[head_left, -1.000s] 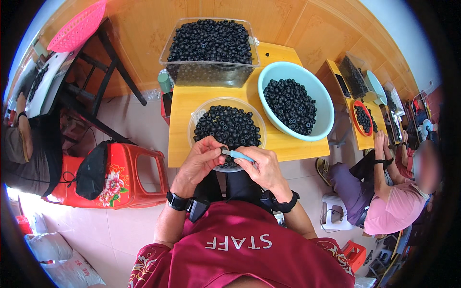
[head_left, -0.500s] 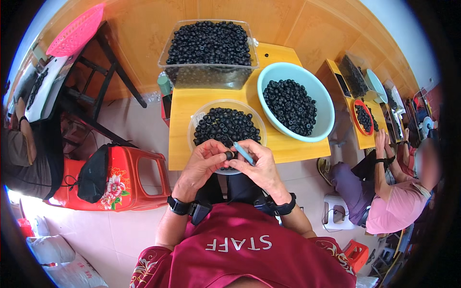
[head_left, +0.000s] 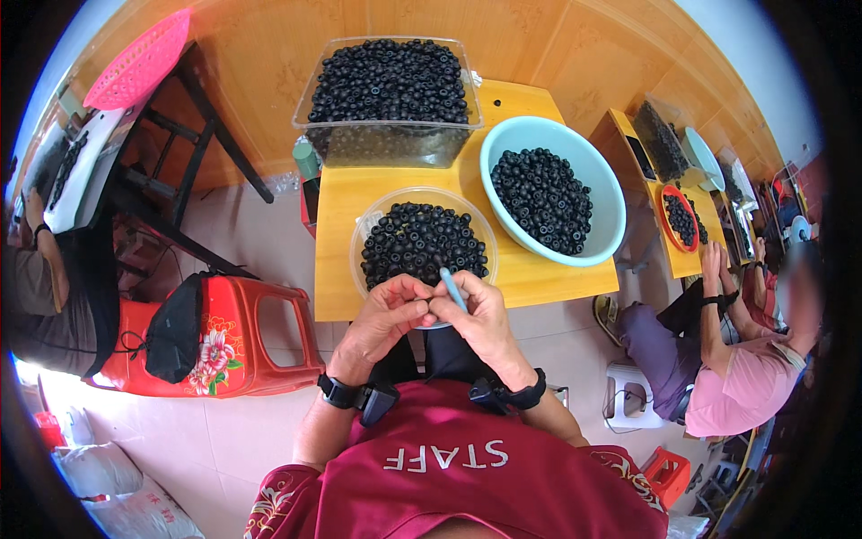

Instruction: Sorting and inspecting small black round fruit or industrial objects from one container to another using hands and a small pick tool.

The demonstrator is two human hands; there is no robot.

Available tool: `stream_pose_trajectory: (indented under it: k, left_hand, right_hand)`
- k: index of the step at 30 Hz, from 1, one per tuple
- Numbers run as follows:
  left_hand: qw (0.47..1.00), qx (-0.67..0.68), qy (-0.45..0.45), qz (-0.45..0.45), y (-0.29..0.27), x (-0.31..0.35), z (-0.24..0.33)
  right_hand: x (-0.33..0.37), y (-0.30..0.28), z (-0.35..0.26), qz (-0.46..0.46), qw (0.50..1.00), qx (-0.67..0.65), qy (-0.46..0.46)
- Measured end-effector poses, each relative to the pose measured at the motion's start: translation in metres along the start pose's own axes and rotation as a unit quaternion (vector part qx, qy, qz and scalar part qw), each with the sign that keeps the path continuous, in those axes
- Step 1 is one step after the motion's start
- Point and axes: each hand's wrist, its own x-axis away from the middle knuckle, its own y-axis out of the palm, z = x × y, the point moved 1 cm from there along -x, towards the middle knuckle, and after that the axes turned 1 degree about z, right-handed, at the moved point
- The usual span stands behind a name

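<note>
Both my hands meet over the near rim of a round clear tub [head_left: 359,260] heaped with small black ring-shaped pieces [head_left: 422,238]. My left hand [head_left: 382,323] is closed in a pinch, its fingertips against those of the other hand. Whatever sits between the fingertips is mostly hidden. In my right hand [head_left: 485,323] is a slim light-blue tool [head_left: 453,289], gripped between thumb and fingers with one end pointing up and away from me. Its kind and its other end cannot be made out.
A large clear bin [head_left: 386,144] full of black pieces stands at the back of the yellow table [head_left: 341,198]. To the right is a pale blue basin [head_left: 615,225] of similar pieces. A red stool [head_left: 260,341] stands left; co-workers sit on both sides.
A black ring that showed between my fingertips is now hidden. My fingertips have drawn together slightly nearer to me, and the light-blue tool has turned more upright.
</note>
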Motion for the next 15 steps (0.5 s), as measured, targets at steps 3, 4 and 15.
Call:
stream_pose_trajectory:
  k: [3,4,15]
  left_hand:
    - [0.999,-0.036,0.017,0.022,0.004,-0.003,-0.002]
    - [0.997,-0.069,0.012,0.03,0.002,-0.002,-0.001]
    - [0.924,-0.334,0.109,0.15,-0.025,-0.019,0.028]
  right_hand:
    - [0.004,0.001,0.002,0.016,0.999,0.016,-0.043]
    - [0.004,-0.002,0.003,0.016,0.998,0.048,-0.044]
    - [-0.027,-0.113,-0.037,0.252,0.896,0.307,-0.2]
